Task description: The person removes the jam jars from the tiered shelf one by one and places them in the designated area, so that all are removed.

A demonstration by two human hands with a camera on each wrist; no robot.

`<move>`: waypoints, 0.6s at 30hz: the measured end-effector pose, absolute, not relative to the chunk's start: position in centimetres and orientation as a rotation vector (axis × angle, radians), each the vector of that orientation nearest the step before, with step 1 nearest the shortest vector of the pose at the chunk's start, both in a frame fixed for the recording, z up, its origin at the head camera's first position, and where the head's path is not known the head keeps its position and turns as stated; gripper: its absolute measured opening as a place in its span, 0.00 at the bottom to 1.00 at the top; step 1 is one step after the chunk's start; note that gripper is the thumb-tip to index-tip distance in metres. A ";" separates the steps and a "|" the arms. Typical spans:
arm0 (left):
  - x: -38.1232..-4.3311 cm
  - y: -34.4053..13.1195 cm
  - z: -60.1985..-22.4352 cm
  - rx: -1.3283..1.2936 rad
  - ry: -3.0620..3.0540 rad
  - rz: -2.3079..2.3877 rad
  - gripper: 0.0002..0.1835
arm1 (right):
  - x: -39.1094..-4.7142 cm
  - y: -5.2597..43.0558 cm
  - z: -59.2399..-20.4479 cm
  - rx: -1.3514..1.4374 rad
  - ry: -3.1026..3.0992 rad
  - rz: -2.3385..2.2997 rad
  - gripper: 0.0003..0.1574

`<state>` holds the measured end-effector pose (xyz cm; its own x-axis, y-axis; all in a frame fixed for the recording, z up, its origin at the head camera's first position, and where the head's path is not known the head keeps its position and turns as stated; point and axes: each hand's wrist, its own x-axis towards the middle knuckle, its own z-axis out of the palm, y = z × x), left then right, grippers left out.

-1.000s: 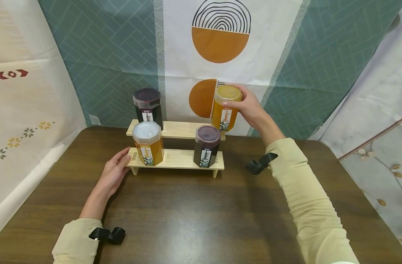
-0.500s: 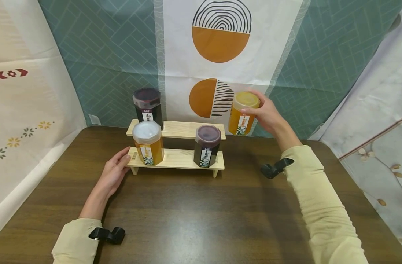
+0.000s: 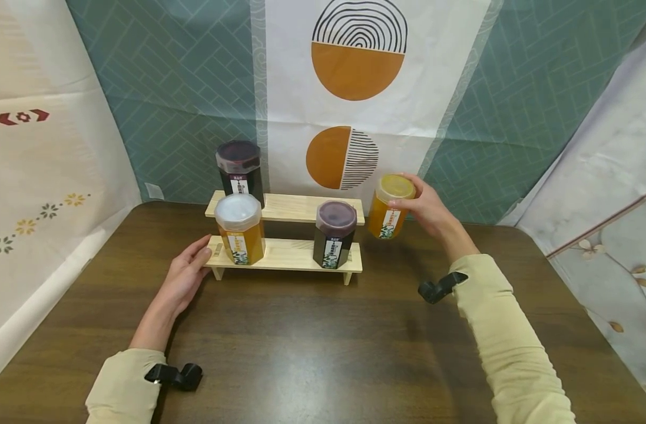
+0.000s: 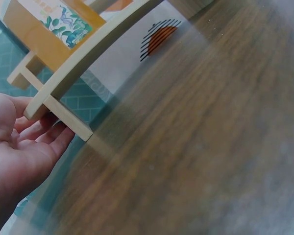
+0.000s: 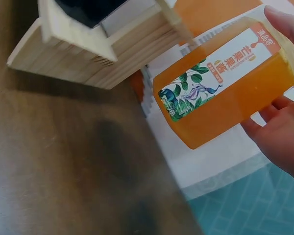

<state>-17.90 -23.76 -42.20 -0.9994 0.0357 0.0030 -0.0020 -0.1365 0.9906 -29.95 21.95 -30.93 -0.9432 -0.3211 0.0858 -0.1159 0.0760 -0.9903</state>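
Note:
To the right of a two-tier wooden display rack (image 3: 288,254), my right hand (image 3: 433,209) grips an orange jar (image 3: 388,212) with a yellow lid near its top. The right wrist view shows the jar (image 5: 225,81) tilted, its base above the table, thumb and fingers on either side of the lid end. My left hand (image 3: 182,277) pinches the left end of the rack's lower shelf, thumb on top and fingers underneath, plain in the left wrist view where the shelf end (image 4: 63,81) shows. On the lower shelf stand a white-lidded orange jar (image 3: 243,235) and a dark jar (image 3: 333,238).
Another dark jar (image 3: 240,171) stands at the left end of the upper shelf (image 3: 301,207). Behind the rack hangs a patterned cloth (image 3: 423,88) close to the back edge of the brown table (image 3: 301,347). Fabric panels flank both sides.
The orange jar has gone from over the upper shelf's right end out to the right, then down beside the rack, in my right hand. My left hand stays at the shelf end.

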 end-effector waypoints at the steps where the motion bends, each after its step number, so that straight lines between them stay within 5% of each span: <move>1: -17.9 -23.7 -42.2 0.042 2.045 2.353 0.34 | -30.0 21.9 -31.4 -0.447 2.183 -1.988 0.36; 18: -17.8 -23.9 -42.2 0.064 2.057 2.325 0.33 | -30.2 21.8 -37.2 -0.328 2.065 -2.059 0.40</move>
